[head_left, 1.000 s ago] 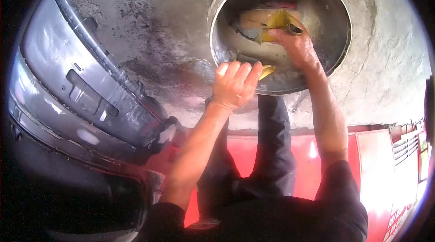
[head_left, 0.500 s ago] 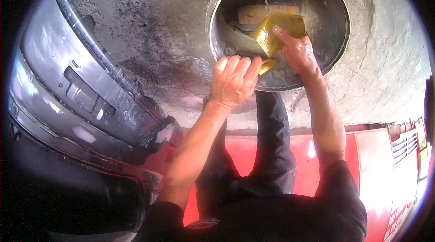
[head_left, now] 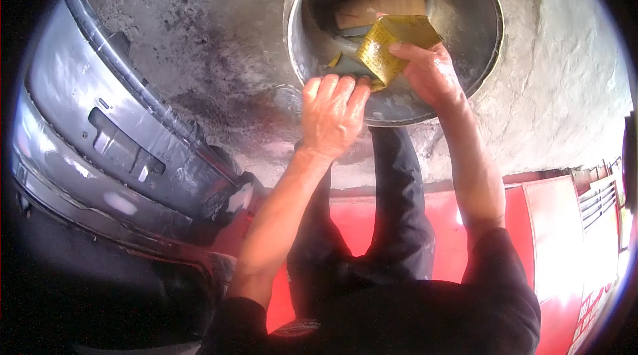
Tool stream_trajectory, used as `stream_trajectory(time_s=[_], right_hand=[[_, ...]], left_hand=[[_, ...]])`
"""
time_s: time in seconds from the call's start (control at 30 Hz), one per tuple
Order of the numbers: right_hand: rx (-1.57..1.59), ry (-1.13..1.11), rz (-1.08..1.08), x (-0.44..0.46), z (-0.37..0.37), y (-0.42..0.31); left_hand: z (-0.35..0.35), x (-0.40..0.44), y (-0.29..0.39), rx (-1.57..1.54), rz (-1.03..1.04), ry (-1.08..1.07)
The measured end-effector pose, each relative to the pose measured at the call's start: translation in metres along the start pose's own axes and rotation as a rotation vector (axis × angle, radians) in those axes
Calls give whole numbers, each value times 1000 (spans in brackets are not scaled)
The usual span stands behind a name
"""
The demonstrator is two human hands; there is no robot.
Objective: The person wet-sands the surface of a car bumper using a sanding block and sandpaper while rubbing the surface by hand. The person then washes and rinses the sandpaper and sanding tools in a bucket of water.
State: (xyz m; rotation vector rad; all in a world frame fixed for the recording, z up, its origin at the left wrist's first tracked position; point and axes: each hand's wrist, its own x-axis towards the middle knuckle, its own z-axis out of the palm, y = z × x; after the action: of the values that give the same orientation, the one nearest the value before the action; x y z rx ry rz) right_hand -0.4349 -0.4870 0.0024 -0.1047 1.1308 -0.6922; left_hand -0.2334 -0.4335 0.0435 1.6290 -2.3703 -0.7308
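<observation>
My right hand [head_left: 433, 75] grips a folded, wet yellow sheet of sandpaper [head_left: 380, 48] with printing on its back, thumb on top. It is held over a round metal tub [head_left: 492, 56]. At the tub's near rim, my left hand [head_left: 334, 114] is closed on a second piece of sandpaper [head_left: 346, 65], its dark grit face up and a yellow edge showing. The two pieces meet or overlap; I cannot tell if they are joined. Behind them in the tub lies a light brown block [head_left: 379, 8], partly hidden by the sandpaper.
On the left stands a grey car bumper [head_left: 126, 136] with pale patches. The floor is rough, stained concrete [head_left: 219, 29]. Below lies a red painted panel [head_left: 445, 239], on both sides of my dark-trousered legs [head_left: 399, 202]. Bright shelving or grating stands at far right.
The view has shifted slightly, so the tub sits further left. My left hand's sandpaper has opened out, showing its dark face, and lies against the right hand's sheet.
</observation>
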Motion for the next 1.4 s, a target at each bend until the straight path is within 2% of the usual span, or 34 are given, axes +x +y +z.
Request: stream_trajectory(time_s=[0.17, 0.27, 0.37, 0.43, 0.53, 0.6, 0.67, 0.7, 0.77, 0.83, 1.03, 1.17, 1.27, 1.4], right_hand=[[-48, -18, -67, 0, 2, 1], [74, 31, -18, -4, 12, -6], [162, -56, 41, -2, 3, -8], [-117, -59, -26, 2, -12, 1], [-640, -207, -125, 2, -11, -4], [-1079, -234, -114, 6, -7, -9], [-1574, -127, -19, 24, -11, -8], [-1719, -55, -382, 41, -33, 5], [-1894, 180, -511, 95, -42, -4], [-1895, 308, -821, 181, -117, 27], [-2040, 173, -510, 261, -93, 28], [-2192, 132, -571, 253, -90, 57], [-2300, 13, -653, 224, -79, 95], [-2053, -195, -470, 220, -63, 113]], left_hand=[[2, 0, 1, 19, -3, 22], [2, 2, 1, 21, -7, 28], [4, 2, 1, 27, -2, 44], [5, 0, 1, 36, 1, 46], [5, 0, 0, 41, -2, 29], [3, 0, 1, 16, -9, 8], [5, -1, 0, 29, -9, 28], [5, -1, 0, 29, -7, 28], [7, -3, -2, 29, -7, 28], [9, -5, -4, 34, -12, 17], [9, -5, -6, 19, -29, 31], [17, -7, -8, 40, -14, 79], [19, -9, -8, 31, -11, 94], [16, -8, -6, 22, -5, 67]])
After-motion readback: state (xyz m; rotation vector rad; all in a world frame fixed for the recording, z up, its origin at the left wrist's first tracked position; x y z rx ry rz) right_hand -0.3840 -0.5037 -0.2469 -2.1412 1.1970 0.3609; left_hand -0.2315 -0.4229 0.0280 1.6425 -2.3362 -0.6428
